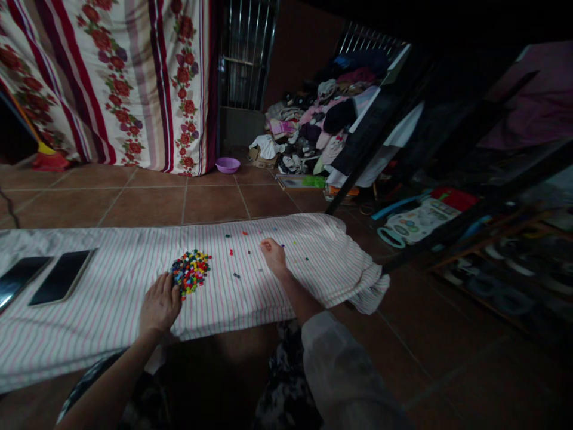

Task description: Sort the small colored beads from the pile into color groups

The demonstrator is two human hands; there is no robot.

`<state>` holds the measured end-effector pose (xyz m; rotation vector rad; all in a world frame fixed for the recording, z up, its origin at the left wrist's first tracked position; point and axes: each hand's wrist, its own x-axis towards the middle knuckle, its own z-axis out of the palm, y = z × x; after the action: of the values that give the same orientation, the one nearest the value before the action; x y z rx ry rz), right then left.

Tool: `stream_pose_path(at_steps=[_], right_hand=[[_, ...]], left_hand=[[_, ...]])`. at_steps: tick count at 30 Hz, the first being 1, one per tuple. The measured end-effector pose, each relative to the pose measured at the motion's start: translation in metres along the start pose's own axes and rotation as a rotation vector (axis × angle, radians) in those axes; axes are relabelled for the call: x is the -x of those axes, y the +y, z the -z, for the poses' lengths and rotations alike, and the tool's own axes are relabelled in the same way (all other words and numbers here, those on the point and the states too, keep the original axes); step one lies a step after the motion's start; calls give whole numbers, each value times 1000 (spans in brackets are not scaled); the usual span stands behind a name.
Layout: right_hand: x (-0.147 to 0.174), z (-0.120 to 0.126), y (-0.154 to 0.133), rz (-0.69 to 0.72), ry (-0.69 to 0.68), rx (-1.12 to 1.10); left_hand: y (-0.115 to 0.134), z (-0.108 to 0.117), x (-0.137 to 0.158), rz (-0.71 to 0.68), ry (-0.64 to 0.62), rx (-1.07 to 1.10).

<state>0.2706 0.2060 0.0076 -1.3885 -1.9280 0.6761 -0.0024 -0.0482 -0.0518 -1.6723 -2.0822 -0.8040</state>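
Your left hand (160,303) lies flat, palm down, against the left edge of the bright pile (191,272). Your right hand (274,254), well to the right of the pile, is curled in narrow; I cannot tell whether it pinches anything. Under both, the striped cloth (129,251) has its near edge close in front of the pile; a tug there could shift everything on it. Two phones (61,278) lie well left of the pile, clear of your hand. The pile is loose, so pushing your left hand sideways could scatter it. Smallest are the stray pieces right of the pile, a red one (231,252) and a dark pair (237,275) among them; a dragging right hand could brush some away, and dim light could confuse their colours.
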Motion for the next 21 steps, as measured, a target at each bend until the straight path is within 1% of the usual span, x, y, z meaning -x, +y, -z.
stream_pose_path(at_steps=[5,11,15,21], right_hand=[[-16,27,21,-56,95,58],[-45,53,45,-143,157,226],[-67,57,57,-167,147,322],[-96,49,62,-135,100,464]], left_hand=[[0,0,-1,17,-27,-27],[-4,-2,3,-30,-20,-57],[-7,-3,5,-79,-9,-94],[-9,-2,6,-232,18,-222]])
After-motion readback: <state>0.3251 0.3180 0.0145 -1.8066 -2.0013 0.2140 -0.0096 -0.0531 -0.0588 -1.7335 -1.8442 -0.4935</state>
